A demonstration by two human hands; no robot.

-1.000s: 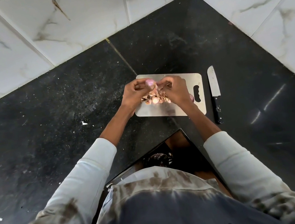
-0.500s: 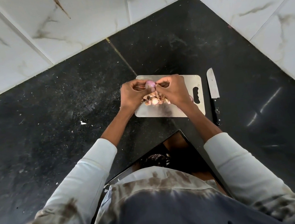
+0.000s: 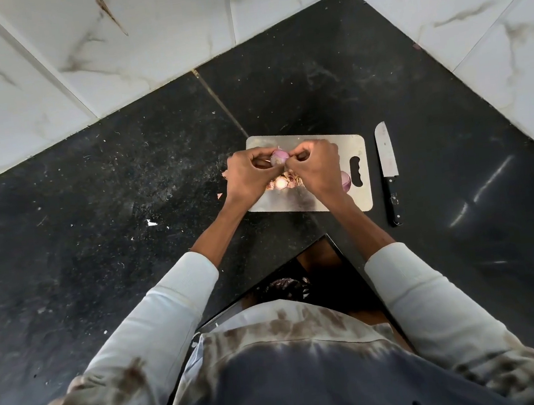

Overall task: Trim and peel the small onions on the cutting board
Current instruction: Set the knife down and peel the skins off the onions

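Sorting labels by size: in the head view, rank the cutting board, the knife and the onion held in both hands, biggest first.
1. cutting board
2. knife
3. onion, gripped between left hand and right hand, partly hidden.

More of the onion (image 3: 279, 157) shows between the hands than before. The left hand (image 3: 249, 175) and right hand (image 3: 317, 167) have closed in on it.

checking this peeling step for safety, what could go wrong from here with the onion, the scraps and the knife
1. The small onion is pinched between the fingertips of the left hand and right hand above the cutting board; it could slip and roll onto the counter.
2. Peels pile under the hands, and bits already lie off the board's left edge.
3. The knife lies bare beside the board; a blind reach might meet its blade.
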